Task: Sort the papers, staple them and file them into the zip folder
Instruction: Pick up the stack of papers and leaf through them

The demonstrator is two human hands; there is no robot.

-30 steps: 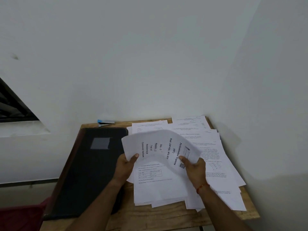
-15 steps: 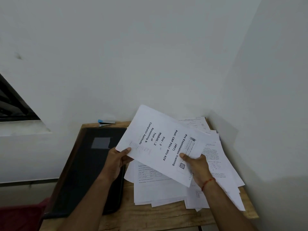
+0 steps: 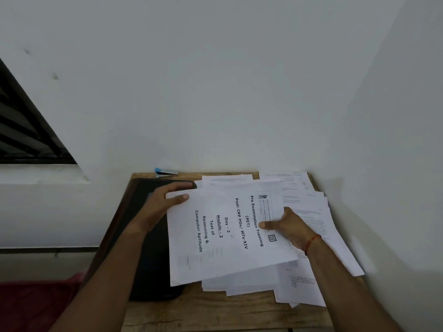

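Lowered since before, the sheet hangs centre-frame; my left hand and right hand pinch its edges. Dragging it could sweep the pile off the desk.

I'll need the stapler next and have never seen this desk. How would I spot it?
Find the wooden table in the wall corner. At its far edge, against the wall behind the black zip folder, lies the stapler. It alone is small, blue and silver, unlike the white papers.

Left hand and right hand pinch a printed cover sheet over loose papers on the surface. A black zip folder lies alongside.
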